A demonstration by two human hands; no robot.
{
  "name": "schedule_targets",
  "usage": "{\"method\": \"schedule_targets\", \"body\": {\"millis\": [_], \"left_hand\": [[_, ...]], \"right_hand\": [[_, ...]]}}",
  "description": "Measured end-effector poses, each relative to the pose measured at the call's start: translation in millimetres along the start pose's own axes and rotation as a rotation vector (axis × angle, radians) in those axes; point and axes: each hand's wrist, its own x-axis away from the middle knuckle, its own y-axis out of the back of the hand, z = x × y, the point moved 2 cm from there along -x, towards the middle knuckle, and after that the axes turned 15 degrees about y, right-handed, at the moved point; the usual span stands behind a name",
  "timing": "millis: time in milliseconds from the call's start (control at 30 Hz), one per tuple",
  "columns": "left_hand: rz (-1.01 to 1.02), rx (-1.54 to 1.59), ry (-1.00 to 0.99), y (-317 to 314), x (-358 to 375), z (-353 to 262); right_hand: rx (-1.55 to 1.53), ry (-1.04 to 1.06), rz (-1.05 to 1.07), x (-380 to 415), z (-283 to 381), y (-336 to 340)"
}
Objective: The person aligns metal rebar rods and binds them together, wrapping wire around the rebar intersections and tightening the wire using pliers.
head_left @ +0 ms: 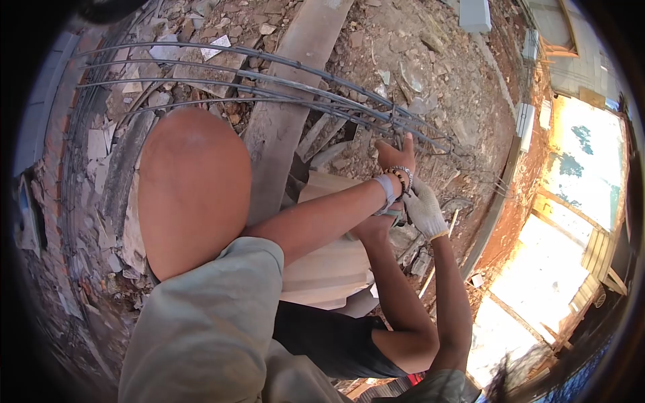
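Thin bundled metal rods (384, 115); flat plank (274, 134); jagged rubble (101, 144); knitted glove (424, 211).

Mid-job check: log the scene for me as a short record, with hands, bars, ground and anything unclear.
Braceleted hand: bare, at the steel reinforcing bars; grip unclear
Gloved hand: light knit glove, close to the braceleted one; palm hidden
Third hand: bare, mostly hidden behind the braceleted arm
Bars: long, bunched near the hands, fanning apart toward picture left
Under the bars: long grey plank
Ground: soil and broken rubble
Unclear: which hand belongs to whom
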Motion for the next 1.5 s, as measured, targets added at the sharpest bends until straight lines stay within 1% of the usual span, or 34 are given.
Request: {"method": "schedule_targets", "body": {"millis": [67,100,133,200,233,267,333,367,433,533,667,767,867,967,1067,1100,1200,1267,1300,1367,1400,1433,1467,1500], "left_hand": [[0.064,-0.039,0.025,19,10,-13],[0.147,-0.023,0.083,34,19,-30],[0.231,-0.006,0.140,40,23,-35],[0.235,0.080,0.197,42,19,-28],[0.234,0.072,0.173,43,17,-24],[0.232,0.064,0.148,43,14,-19],[0.230,-0.062,-0.007,54,17,-20],[0.218,-0.053,-0.047,58,23,-19],[0.194,-0.038,-0.129,69,39,-27],[0.311,-0.150,-0.210,68,34,-20],[0.257,-0.126,-0.128,65,39,-17],[0.236,-0.171,-0.119,78,46,-21],[-0.021,-0.134,-0.477,70,34,-3],[0.264,-0.108,-0.160,77,36,-13],[0.306,-0.015,-0.030,78,45,-20],[0.255,-0.056,-0.095,81,49,-23],[0.226,-0.073,-0.126,74,42,-18],[0.255,-0.005,-0.096,69,41,-18],[0.267,0.030,-0.076,71,43,-23],[0.328,-0.023,-0.022,71,49,-30],[0.359,-0.050,0.002,73,52,-35],[0.390,-0.089,-0.039,77,53,-41],[0.364,-0.111,-0.041,80,56,-46],[0.341,-0.136,-0.047,81,57,-48]], "right_hand": [[-0.238,-0.151,-0.033,-2,9,-1],[-0.354,-0.222,-0.046,-4,14,0],[-0.394,-0.220,-0.056,-4,19,1],[-0.472,-0.213,-0.062,-7,25,3],[-0.340,-0.161,0.030,-8,23,7],[-0.387,-0.157,0.032,-9,20,9],[-0.483,-0.152,0.031,-10,24,7],[-0.577,-0.191,-0.008,-8,27,7],[-0.653,-0.241,-0.056,-6,18,8],[-0.764,-0.300,-0.108,-4,9,10],[-0.786,-0.296,-0.172,1,-4,14],[-0.271,-0.201,0.069,-3,0,23],[-0.241,-0.185,0.055,-5,27,23],[0.024,-0.196,0.119,-4,-2,29],[0.369,-0.055,0.089,-11,55,28],[0.373,-0.036,0.087,-12,63,26],[0.411,0.016,0.086,-11,68,19],[0.473,0.052,0.096,-13,56,15],[0.466,0.035,0.090,-16,59,15],[0.450,0.001,0.082,-22,67,15],[0.482,0.040,0.077,-23,64,15],[0.515,0.080,0.070,-23,60,16],[0.547,0.120,0.061,-23,57,16],[0.549,0.102,0.070,-23,57,16]]}}
